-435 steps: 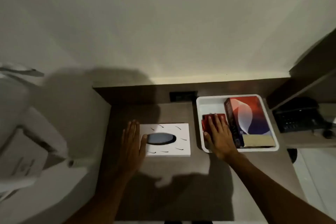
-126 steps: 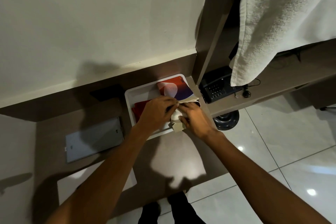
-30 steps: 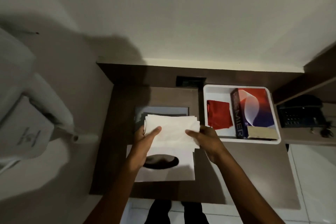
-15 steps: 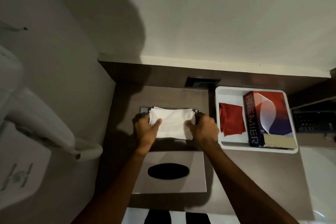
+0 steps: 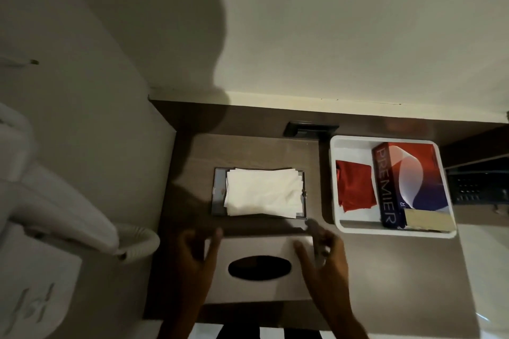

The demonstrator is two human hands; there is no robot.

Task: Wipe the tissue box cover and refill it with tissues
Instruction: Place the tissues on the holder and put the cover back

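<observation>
Refill part done: tissue stack point(image 5: 263, 192) lies on the base plate point(image 5: 218, 192) mid-counter toward the back edge, while left hand point(image 5: 192, 252) and right hand point(image 5: 322, 249), both spread and empty, flank the cover point(image 5: 259, 270) at the front edge, not yet refitted.

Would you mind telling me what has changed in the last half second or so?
Both hands let go of the tissue stack, which now lies in the grey base, and drew back toward the person. The left hand and right hand now hover, open, at the ends of the tissue box cover. The cover, white tray, red cloth and Premier box stayed put.
</observation>
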